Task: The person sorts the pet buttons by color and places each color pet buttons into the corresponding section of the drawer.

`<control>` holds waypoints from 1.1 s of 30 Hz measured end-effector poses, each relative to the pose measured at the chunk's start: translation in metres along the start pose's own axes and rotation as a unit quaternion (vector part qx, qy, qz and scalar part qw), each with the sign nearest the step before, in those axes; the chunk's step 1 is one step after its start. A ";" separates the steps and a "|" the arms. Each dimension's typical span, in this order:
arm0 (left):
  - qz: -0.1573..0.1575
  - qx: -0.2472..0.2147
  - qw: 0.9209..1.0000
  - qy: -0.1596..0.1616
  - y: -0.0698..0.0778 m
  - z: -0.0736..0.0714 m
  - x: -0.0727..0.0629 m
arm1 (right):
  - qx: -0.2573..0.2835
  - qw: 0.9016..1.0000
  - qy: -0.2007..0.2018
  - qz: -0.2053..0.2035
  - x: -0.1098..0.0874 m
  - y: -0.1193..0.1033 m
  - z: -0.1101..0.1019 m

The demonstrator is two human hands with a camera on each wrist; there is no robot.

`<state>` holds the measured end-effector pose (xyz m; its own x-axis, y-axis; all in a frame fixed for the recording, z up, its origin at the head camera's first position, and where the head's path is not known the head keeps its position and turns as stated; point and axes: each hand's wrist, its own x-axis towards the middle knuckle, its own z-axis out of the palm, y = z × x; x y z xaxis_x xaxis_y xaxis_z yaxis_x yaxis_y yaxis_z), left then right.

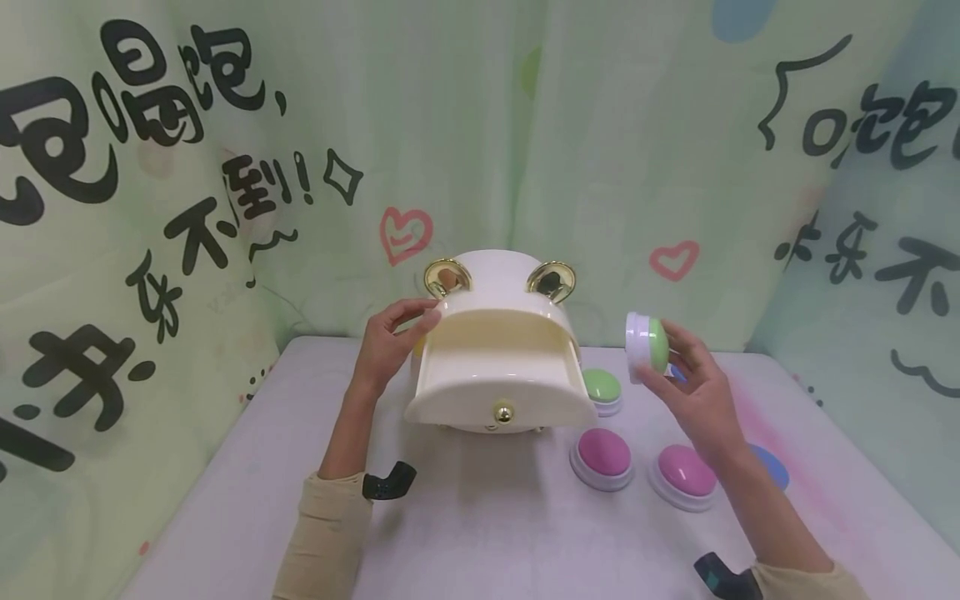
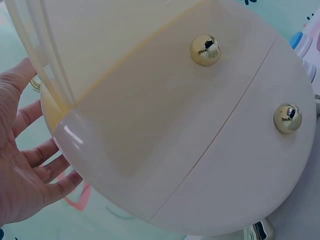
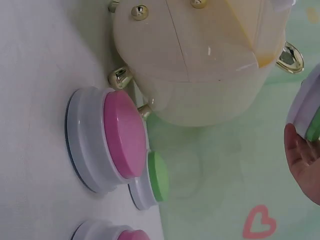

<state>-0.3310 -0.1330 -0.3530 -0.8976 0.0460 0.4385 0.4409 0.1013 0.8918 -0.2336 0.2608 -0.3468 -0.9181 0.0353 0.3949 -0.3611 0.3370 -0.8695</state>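
Observation:
A rounded cream storage box (image 1: 495, 350) with gold ears and gold knobs stands near the back of the table, its upper front pulled out as an open compartment. At the box's left side is my left hand (image 1: 390, 342), its fingers spread and touching the shell; the left wrist view shows these fingers (image 2: 37, 155) along the curved edge. My right hand (image 1: 701, 387) grips a push button (image 1: 641, 346) with a white base and green top. It is raised above the table to the right of the box, tilted on its side.
Beside the box sits another green push button (image 1: 602, 386). Two pink push buttons (image 1: 604, 452) stand nearer the front. A blue push button (image 1: 771, 467) is partly behind my right forearm, and more blue shows behind that hand. A printed curtain (image 1: 480, 125) closes off the back.

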 end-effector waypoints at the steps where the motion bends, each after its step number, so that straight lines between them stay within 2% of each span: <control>1: 0.000 0.000 1.000 0.000 0.000 0.000 0.000 | -0.011 1.000 0.007 -0.009 -0.001 -0.001 0.002; 7: 0.001 -0.002 1.000 0.000 0.000 0.000 0.000 | -0.046 0.997 0.039 -0.054 -0.004 -0.011 0.011; 16: 0.002 -0.007 1.000 -0.004 0.000 -0.001 0.000 | -0.072 0.989 0.058 -0.112 -0.005 -0.021 0.021; 33: 0.003 -0.013 1.000 -0.005 0.001 0.000 -0.001 | -0.097 0.982 0.032 -0.160 -0.005 -0.038 0.029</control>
<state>-0.3298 -0.1333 -0.3522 -0.8947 0.0571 0.4430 0.4463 0.0748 0.8918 -0.2198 0.2208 -0.3246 -0.7481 -0.0444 0.6621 -0.5858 0.5129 -0.6275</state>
